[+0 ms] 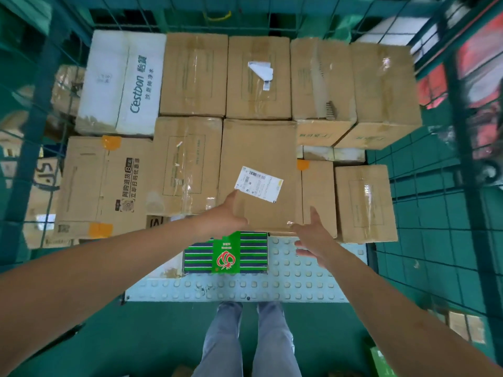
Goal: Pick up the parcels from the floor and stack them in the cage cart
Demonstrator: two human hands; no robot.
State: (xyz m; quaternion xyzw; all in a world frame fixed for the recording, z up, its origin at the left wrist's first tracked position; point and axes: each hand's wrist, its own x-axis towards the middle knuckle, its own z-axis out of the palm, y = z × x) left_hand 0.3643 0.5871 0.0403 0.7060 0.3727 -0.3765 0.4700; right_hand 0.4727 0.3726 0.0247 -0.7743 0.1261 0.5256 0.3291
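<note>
Both hands reach into the cage cart [435,208] at a brown box [258,148] with a white label [259,184], which lies on top of the stacked parcels in the middle of the near row. The left hand [227,216] grips the box's near left corner, thumb on top and fingers curled under the edge. The right hand [313,235] is spread, its thumb against the box's near right side and its fingers loose just below the corner. Brown boxes sit close on both sides, and a white box [119,83] stands at the far left. Below the held box a green striped box [226,254] rests on the cart's studded floor [299,284].
</note>
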